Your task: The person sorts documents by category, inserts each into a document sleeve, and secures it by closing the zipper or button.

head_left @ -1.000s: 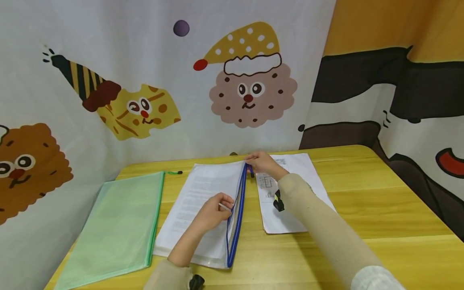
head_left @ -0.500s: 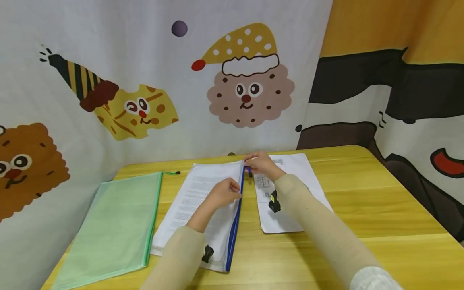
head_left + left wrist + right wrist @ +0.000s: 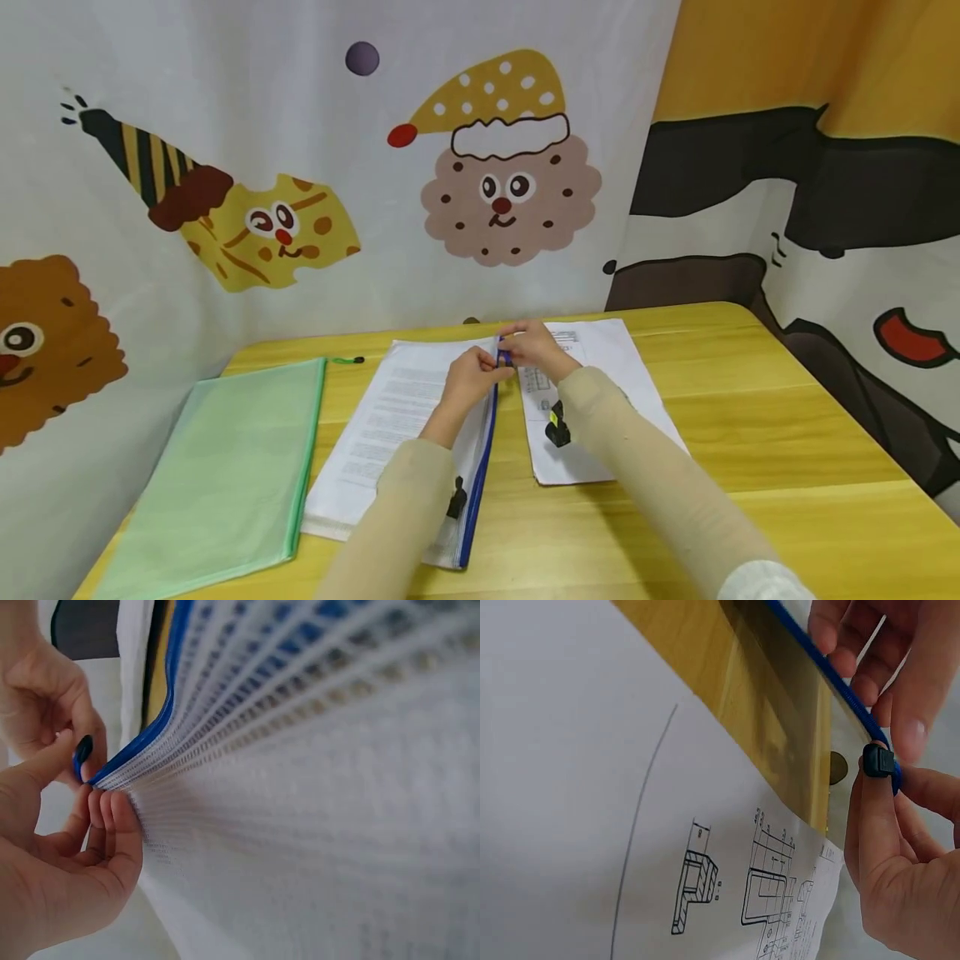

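Observation:
A clear mesh zip file bag (image 3: 375, 433) with a blue zipper edge (image 3: 480, 492) lies on the table, printed sheets showing through it. My right hand (image 3: 531, 343) pinches the zipper at the bag's far right corner. A dark-tipped blue zipper pull (image 3: 877, 760) hangs over its index finger in the right wrist view. Just beside it, my left hand (image 3: 468, 377) holds the bag's edge near that corner. In the left wrist view the left fingertips (image 3: 124, 814) are curled against the gathered mesh, and the thumb points toward the right hand.
To the left lies a green mesh zip file bag (image 3: 225, 467) with a small green pull (image 3: 347, 360). White sheets with technical drawings (image 3: 577, 454) lie at the right, under the right forearm. A printed curtain (image 3: 300, 100) hangs behind the wooden table (image 3: 750, 433).
My left hand has slid up along the blue zipper edge from mid-bag to the far corner, meeting the right hand. The bag's opening along that edge has closed. The right hand stays at the corner.

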`<state>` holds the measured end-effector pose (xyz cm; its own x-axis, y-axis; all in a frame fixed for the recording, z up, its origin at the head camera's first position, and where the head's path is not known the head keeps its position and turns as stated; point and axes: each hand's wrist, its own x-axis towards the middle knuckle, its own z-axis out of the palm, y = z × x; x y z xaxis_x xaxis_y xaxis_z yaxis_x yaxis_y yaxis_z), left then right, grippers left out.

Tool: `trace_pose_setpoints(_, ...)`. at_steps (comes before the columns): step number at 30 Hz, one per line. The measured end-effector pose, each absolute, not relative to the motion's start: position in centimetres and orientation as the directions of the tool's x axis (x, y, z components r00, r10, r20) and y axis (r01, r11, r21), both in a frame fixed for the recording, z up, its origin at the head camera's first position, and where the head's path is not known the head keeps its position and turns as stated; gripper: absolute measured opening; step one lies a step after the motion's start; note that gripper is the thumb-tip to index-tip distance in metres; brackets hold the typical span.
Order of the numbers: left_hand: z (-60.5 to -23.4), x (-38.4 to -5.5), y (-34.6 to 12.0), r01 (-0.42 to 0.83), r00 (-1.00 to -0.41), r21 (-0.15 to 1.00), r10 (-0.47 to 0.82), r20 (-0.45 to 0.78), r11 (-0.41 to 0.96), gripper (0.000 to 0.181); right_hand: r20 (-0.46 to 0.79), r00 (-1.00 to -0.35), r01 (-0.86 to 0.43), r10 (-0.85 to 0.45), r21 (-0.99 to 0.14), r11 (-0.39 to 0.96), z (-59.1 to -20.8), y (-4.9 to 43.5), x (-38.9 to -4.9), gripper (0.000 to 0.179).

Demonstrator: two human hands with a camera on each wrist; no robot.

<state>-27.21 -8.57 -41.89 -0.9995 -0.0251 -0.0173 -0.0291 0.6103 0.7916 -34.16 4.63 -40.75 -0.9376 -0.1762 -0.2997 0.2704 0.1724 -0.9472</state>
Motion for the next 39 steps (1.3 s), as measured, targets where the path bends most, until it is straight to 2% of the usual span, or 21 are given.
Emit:
trace_pose_setpoints(6,-42.6,-27.9,-8.0,-0.068,-0.998,0.732,-0.059,-0.038,0.678,0.04,-0.279,-0.95,0.247,-0.139,-0.946,0.212,-41.1,4.2,-34.0,0.034)
trace_pose_setpoints(11,-42.4,-28.0,-7.9,-0.084,-0.996,0.695,-0.062,-0.056,0.714,0.026,-0.275,-0.957,0.24,-0.095,-0.931,0.273,-41.1,4.0,-33.6,0.03)
trace_pose_setpoints(14,-42.3,-27.9,-8.1,-0.068,-0.998,0.693,-0.052,-0.044,0.718,0.02,-0.276,-0.957,0.245,-0.089,-0.932,0.266,-41.0,3.9,-33.4,0.03)
trace_pose_setpoints(21,-42.3,-27.8,-8.4,-0.028,-1.0,0.724,-0.025,-0.016,0.689,0.015,-0.28,-0.957,0.255,-0.078,-0.938,0.236,-41.1,3.9,-33.3,0.029)
trace_pose_setpoints(27,-42.1,-27.7,-8.9,-0.042,-0.999,0.778,-0.026,-0.033,0.627,0.011,-0.265,-0.962,0.246,-0.062,-0.943,0.223,-41.4,3.9,-33.5,0.025)
trace_pose_setpoints(34,-41.9,-27.5,-9.4,-0.069,-0.995,0.777,0.009,-0.096,0.626,0.011,-0.277,-0.959,0.263,-0.063,-0.948,0.179,-41.4,3.9,-33.4,0.025)
trace_pose_setpoints(39,-42.0,-27.4,-9.6,-0.128,-0.986,0.839,0.02,-0.163,0.529,0.007,-0.309,-0.949,0.298,-0.056,-0.943,0.147,-41.3,3.9,-33.7,0.026)
